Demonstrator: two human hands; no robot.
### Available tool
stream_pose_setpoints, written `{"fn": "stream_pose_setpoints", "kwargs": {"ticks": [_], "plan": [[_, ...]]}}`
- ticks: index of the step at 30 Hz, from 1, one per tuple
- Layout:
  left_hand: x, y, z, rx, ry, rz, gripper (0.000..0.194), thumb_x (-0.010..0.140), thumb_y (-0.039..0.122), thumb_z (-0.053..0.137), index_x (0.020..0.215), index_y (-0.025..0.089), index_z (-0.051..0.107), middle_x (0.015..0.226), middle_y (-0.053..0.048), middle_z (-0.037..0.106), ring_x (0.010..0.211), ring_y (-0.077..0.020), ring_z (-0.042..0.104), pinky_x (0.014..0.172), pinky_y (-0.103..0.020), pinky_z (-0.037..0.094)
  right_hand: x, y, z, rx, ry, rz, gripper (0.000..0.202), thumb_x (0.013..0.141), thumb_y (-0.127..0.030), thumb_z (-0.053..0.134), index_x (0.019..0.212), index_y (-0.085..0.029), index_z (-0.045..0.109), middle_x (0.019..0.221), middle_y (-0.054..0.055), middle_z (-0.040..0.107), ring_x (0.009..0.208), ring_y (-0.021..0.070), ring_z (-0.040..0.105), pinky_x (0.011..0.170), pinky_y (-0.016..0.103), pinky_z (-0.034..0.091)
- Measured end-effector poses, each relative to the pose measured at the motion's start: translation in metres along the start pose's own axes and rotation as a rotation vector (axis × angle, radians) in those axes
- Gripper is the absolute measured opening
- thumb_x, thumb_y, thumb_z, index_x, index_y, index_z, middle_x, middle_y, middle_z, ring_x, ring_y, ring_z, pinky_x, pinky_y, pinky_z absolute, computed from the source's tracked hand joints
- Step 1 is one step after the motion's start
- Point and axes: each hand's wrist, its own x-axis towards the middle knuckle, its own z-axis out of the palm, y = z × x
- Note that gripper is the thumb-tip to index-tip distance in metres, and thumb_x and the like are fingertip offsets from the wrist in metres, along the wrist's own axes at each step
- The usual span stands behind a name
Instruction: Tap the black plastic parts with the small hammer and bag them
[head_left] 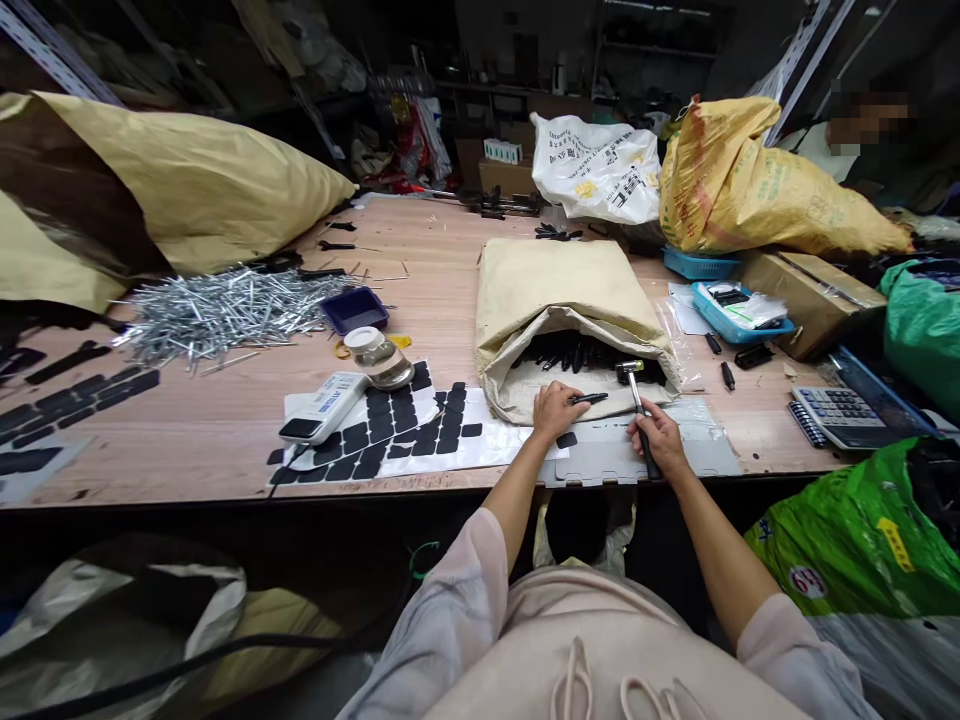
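My right hand (660, 440) is closed around the black handle of a small hammer (637, 390), its head raised at the mouth of a beige sack (562, 275). Between the fingers of my left hand (556, 410) is a slim black plastic piece (589, 398) pointing right, in front of the same opening. Inside the sack lie several dark elongated pieces (566, 352), partly hidden by its upper flap. Below both hands is a grey sheet (611, 460), with a small black pad (566, 440) by my left wrist.
On the left are a heap of metal rods (225, 312), a navy tray (355, 310), a lidded jar (382, 358), a white device (324, 407) and sheets of black pads (367, 435). Rightward are blue baskets (739, 305), a carton (810, 300) and a calculator (840, 417). A person is at far right.
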Motion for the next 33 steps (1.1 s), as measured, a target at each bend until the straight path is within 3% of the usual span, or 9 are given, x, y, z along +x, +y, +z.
{"fn": "stream_pose_setpoints", "kwargs": {"ticks": [2, 5, 9, 12, 16, 21, 24, 29, 33], "plan": [[-0.015, -0.001, -0.006, -0.038, -0.003, 0.087, 0.02, 0.082, 0.041, 0.077, 0.1, 0.031, 0.079, 0.112, -0.003, 0.064, 0.113, -0.0247, 0.054, 0.103, -0.042, 0.041, 0.004, 0.0, -0.004, 0.067, 0.032, 0.007, 0.062, 0.079, -0.044, 0.067, 0.133, -0.016, 0.054, 0.065, -0.005, 0.064, 0.041, 0.0095, 0.048, 0.036, 0.021, 0.037], [-0.054, -0.004, -0.011, -0.08, -0.011, 0.329, 0.019, 0.082, 0.042, 0.078, 0.099, 0.031, 0.079, 0.123, -0.003, 0.063, 0.12, -0.0252, 0.054, 0.109, -0.045, 0.038, 0.006, 0.001, -0.008, 0.118, 0.061, 0.006, 0.058, 0.079, -0.043, 0.067, 0.129, -0.017, 0.054, 0.065, -0.005, 0.064, 0.042, 0.0095, 0.048, 0.035, 0.02, 0.037], [-0.11, -0.009, -0.003, -0.057, -0.068, 0.591, 0.021, 0.081, 0.042, 0.08, 0.099, 0.031, 0.08, 0.134, -0.005, 0.06, 0.131, -0.0274, 0.05, 0.115, -0.046, 0.036, 0.005, 0.002, -0.007, 0.109, 0.035, 0.003, 0.057, 0.079, -0.043, 0.068, 0.128, -0.017, 0.054, 0.065, -0.005, 0.064, 0.04, 0.009, 0.047, 0.034, 0.02, 0.037], [-0.131, -0.01, 0.006, 0.04, -0.103, 0.608, 0.025, 0.083, 0.038, 0.078, 0.106, 0.032, 0.078, 0.14, -0.006, 0.058, 0.136, -0.0284, 0.047, 0.119, -0.049, 0.031, 0.003, 0.002, -0.004, 0.09, 0.022, -0.004, 0.058, 0.079, -0.043, 0.067, 0.129, -0.017, 0.054, 0.065, -0.006, 0.063, 0.04, 0.0088, 0.047, 0.035, 0.02, 0.037], [-0.133, -0.003, 0.004, 0.068, -0.156, 0.571, 0.038, 0.076, 0.05, 0.082, 0.109, 0.033, 0.077, 0.142, -0.007, 0.057, 0.135, -0.029, 0.048, 0.119, -0.046, 0.033, 0.0, 0.0, -0.001, 0.062, 0.021, -0.018, 0.06, 0.08, -0.044, 0.066, 0.132, -0.016, 0.053, 0.065, -0.006, 0.063, 0.041, 0.0089, 0.048, 0.036, 0.02, 0.037], [-0.107, 0.017, -0.007, 0.008, -0.217, 0.36, 0.024, 0.084, 0.045, 0.074, 0.103, 0.03, 0.077, 0.113, -0.006, 0.07, 0.108, -0.0235, 0.063, 0.1, -0.037, 0.047, 0.001, 0.001, 0.0, 0.033, 0.009, -0.022, 0.064, 0.08, -0.045, 0.066, 0.135, -0.016, 0.052, 0.066, -0.006, 0.063, 0.041, 0.0092, 0.048, 0.036, 0.021, 0.038], [-0.065, 0.029, -0.01, -0.024, -0.099, 0.132, 0.023, 0.09, 0.038, 0.066, 0.109, 0.025, 0.073, 0.1, -0.004, 0.071, 0.088, -0.0187, 0.064, 0.081, -0.031, 0.05, 0.001, 0.002, 0.0, 0.039, -0.005, -0.017, 0.065, 0.08, -0.045, 0.066, 0.136, -0.016, 0.052, 0.066, -0.006, 0.063, 0.041, 0.0092, 0.049, 0.036, 0.021, 0.039], [0.019, 0.036, -0.005, 0.074, 0.165, -0.139, 0.024, 0.09, 0.036, 0.063, 0.109, 0.022, 0.068, 0.109, -0.007, 0.066, 0.098, -0.0229, 0.064, 0.081, -0.033, 0.048, 0.001, 0.001, 0.002, 0.052, 0.004, -0.018, 0.063, 0.08, -0.046, 0.067, 0.133, -0.016, 0.053, 0.066, -0.006, 0.063, 0.04, 0.0089, 0.049, 0.035, 0.02, 0.038], [0.058, 0.035, 0.007, 0.154, 0.211, -0.239, 0.027, 0.087, 0.034, 0.064, 0.11, 0.021, 0.067, 0.118, -0.011, 0.064, 0.105, -0.0283, 0.063, 0.084, -0.037, 0.047, 0.002, 0.0, 0.003, 0.083, 0.022, -0.007, 0.064, 0.079, -0.046, 0.067, 0.134, -0.016, 0.052, 0.065, -0.006, 0.063, 0.04, 0.0085, 0.048, 0.034, 0.02, 0.039]]}}
